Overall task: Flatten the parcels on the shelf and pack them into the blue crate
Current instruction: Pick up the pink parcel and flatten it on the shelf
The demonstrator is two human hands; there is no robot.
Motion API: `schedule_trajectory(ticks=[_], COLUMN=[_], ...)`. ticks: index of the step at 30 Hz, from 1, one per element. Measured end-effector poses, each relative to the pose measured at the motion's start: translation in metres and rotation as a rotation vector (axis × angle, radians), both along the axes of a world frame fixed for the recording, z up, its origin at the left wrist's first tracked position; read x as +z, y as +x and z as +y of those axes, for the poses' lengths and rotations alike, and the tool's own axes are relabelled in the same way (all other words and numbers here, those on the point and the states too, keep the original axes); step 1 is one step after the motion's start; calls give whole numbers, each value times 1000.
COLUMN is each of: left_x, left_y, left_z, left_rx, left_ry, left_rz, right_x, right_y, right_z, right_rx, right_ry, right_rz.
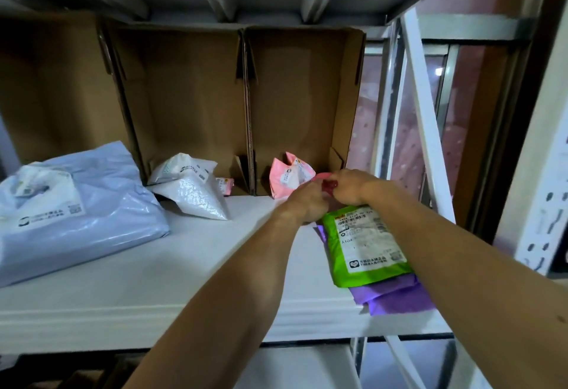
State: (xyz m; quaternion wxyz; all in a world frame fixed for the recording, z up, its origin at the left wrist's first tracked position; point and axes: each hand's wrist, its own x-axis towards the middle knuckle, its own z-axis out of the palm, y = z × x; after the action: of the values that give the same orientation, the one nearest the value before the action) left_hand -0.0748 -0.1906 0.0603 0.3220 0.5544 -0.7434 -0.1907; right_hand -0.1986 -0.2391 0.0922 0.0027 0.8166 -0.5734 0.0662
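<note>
Pink-red parcel [329, 186] pinched between left hand [307, 202] and right hand [353, 187] — fingers curled — just beyond green parcel [365, 244].

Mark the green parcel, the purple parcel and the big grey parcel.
green parcel [365, 244]: head view, on its white label.
purple parcel [396, 295]: head view, on the part showing below the green one.
big grey parcel [92, 213]: head view, middle of its plastic face.
</note>
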Motion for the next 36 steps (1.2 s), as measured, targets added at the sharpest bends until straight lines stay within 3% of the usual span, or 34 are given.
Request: schedule_trajectory(ticks=[8, 14, 19, 25, 30, 32, 36], left_x=[16, 21, 40, 39, 27, 20, 12], left_y=[8, 32, 46, 85, 117, 131, 153], left_z=[0, 13, 45, 89, 122, 133, 158], left_rx=[314, 507, 468, 508, 588, 566, 512], left_ry=[-221, -261, -364, -503, -525, -517, -342], left_rz=[-136, 32, 165, 131, 131, 184, 403], right_x=[3, 16, 24, 16, 4, -7, -25], right_y=[-8, -26, -21, 4, 12, 8, 0], right_z=[21, 51, 79, 119, 143, 146, 153], right_rx=[-53, -16, 37, 182, 181, 155, 116], right_ry=[-157, -202, -250, -365, -344, -326, -192], right_rz=[-65, -76, -91, -9, 54, -76, -552])
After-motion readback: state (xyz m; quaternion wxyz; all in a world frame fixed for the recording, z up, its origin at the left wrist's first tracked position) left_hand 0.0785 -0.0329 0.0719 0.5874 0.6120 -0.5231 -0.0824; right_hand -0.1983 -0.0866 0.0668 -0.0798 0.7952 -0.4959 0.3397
